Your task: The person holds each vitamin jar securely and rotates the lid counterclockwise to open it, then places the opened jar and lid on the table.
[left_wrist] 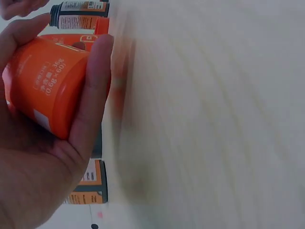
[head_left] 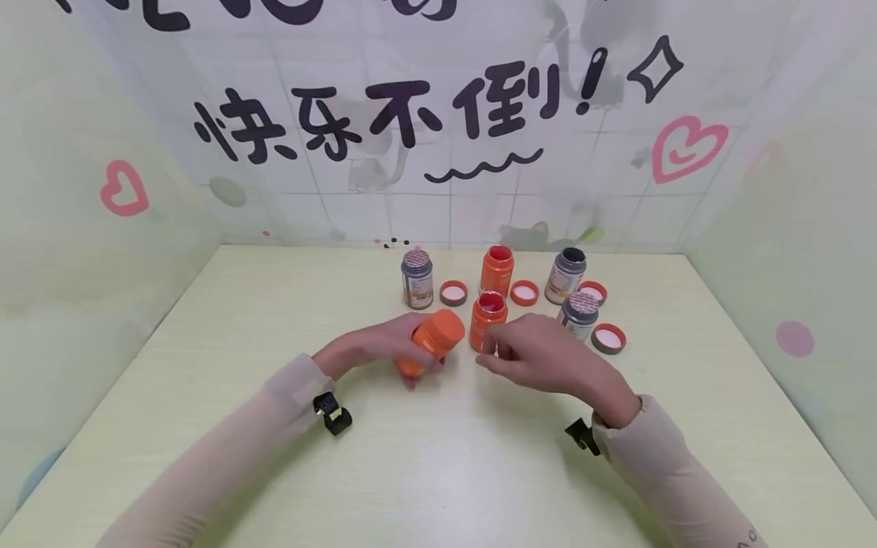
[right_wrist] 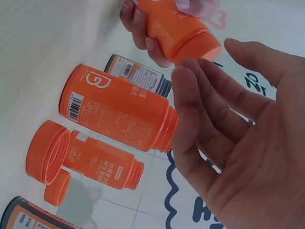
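My left hand (head_left: 387,344) grips an orange bottle (left_wrist: 43,78), its orange cap (head_left: 445,326) on and tilted up towards the right. To the right of that cap is my right hand (head_left: 544,354), holding nothing, its fingers loosely bent and the thumb apart from them in the right wrist view. An orange bottle without a cap (head_left: 479,327) stands just beyond the right fingertips. Behind it is another uncapped orange bottle (head_left: 496,275). In the right wrist view the capped bottle (right_wrist: 171,28) lies above the right fingertips.
A grey bottle (head_left: 418,285) with a printed seal stands at the back left. At right are an uncapped grey bottle (head_left: 564,280) and a sealed one (head_left: 575,323), partly behind my right hand. Several lids lie inside-up, including one lid (head_left: 454,293) and another lid (head_left: 608,338).
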`<action>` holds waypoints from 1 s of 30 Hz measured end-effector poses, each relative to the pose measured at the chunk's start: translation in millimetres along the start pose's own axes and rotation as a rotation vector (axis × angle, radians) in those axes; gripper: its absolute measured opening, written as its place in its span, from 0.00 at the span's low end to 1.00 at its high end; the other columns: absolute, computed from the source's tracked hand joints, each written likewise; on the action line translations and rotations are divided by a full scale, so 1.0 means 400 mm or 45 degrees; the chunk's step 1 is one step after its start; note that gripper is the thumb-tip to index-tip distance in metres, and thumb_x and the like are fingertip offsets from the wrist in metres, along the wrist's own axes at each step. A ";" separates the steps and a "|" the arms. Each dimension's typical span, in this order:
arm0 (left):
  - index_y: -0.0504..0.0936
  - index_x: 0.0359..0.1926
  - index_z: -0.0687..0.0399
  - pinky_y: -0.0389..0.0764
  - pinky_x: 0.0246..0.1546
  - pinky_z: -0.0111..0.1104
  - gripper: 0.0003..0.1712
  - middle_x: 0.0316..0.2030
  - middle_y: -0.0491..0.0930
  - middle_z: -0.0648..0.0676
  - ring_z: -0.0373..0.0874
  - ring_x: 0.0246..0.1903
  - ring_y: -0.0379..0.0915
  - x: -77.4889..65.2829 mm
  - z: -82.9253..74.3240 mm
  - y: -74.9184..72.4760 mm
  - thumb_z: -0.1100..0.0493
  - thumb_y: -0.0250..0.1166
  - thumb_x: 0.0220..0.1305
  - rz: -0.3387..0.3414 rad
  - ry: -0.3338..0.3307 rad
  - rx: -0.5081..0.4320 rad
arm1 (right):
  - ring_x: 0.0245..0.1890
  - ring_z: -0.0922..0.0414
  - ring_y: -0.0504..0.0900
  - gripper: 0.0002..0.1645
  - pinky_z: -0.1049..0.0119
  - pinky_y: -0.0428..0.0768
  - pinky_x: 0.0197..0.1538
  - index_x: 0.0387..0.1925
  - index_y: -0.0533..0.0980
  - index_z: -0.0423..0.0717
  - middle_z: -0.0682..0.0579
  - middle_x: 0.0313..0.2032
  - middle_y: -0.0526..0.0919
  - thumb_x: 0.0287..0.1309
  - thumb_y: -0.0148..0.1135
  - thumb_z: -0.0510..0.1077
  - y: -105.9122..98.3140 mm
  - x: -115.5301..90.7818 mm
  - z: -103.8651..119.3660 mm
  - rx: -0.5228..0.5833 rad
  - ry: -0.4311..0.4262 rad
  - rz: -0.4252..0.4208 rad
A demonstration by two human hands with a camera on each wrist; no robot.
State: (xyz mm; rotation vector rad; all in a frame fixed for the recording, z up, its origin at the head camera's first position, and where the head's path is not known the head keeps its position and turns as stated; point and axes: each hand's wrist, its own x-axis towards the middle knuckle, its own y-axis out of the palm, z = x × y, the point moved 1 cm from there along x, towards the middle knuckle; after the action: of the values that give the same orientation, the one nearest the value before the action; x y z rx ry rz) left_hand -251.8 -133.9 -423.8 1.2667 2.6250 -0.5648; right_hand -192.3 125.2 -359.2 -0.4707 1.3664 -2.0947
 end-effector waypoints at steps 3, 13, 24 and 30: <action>0.75 0.58 0.47 0.89 0.33 0.46 0.25 0.47 0.80 0.56 0.53 0.41 0.81 0.008 -0.004 0.023 0.58 0.71 0.62 -0.004 0.000 0.020 | 0.20 0.63 0.72 0.12 0.69 0.72 0.26 0.34 0.78 0.56 0.63 0.19 0.75 0.66 0.68 0.57 -0.004 -0.004 0.009 -0.041 0.022 -0.077; 0.76 0.61 0.40 0.88 0.27 0.40 0.27 0.48 0.79 0.53 0.51 0.40 0.81 0.021 -0.029 0.100 0.55 0.73 0.62 -0.082 0.004 0.087 | 0.13 0.61 0.66 0.28 0.68 0.61 0.19 0.42 0.71 0.52 0.59 0.13 0.67 0.62 0.65 0.70 0.003 -0.007 0.026 -0.242 0.127 -0.198; 0.74 0.63 0.36 0.86 0.22 0.39 0.31 0.48 0.80 0.50 0.50 0.28 0.81 0.026 -0.047 0.172 0.52 0.75 0.61 -0.174 0.010 0.129 | 0.15 0.58 0.67 0.27 0.67 0.59 0.20 0.31 0.70 0.55 0.57 0.14 0.68 0.65 0.58 0.72 0.025 0.000 0.032 -0.325 0.234 -0.124; 0.73 0.66 0.36 0.84 0.20 0.36 0.34 0.47 0.79 0.51 0.48 0.22 0.79 0.023 -0.057 0.204 0.53 0.76 0.61 -0.241 0.011 0.101 | 0.13 0.58 0.63 0.34 0.67 0.55 0.20 0.20 0.69 0.54 0.56 0.12 0.64 0.66 0.52 0.75 0.044 0.008 0.029 -0.394 0.307 -0.128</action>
State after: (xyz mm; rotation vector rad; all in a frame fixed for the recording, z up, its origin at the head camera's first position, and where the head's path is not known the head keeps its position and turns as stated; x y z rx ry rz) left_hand -193.5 -71.6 -427.0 1.0489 2.7735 -0.7008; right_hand -183.1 109.6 -370.7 -0.4279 1.8569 -2.0785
